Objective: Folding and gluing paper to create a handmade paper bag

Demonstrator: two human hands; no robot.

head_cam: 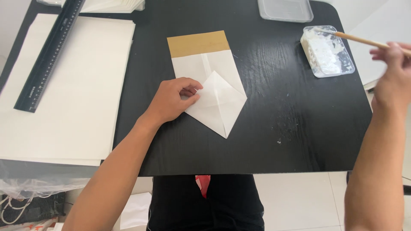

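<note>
The left hand (173, 100) rests with fingers curled on the left flap of a folded white paper bag (214, 92), pinning it flat to the black desk (274, 128); it presses down and grasps nothing. The bag lies near the middle of the desk, its brown band (198, 43) at the far end and its near end folded into a diamond with a point toward the person. The right hand (396, 70) is off the right edge of the desk, pinching a thin wooden brush (364, 41) whose tip sits in a shallow clear tray of white paste (327, 51). A second clear tray (286, 9) stands at the far edge. To the left lies a stack of white sheets (68, 85) with a black ruler (49, 55) slanting across it. To do this well, it seems wise to load the brush lightly and wipe off excess on the tray's rim. The left hand should hold the folds firmly so the creases do not spring open, with the fingers kept clear of where paste goes.
</note>
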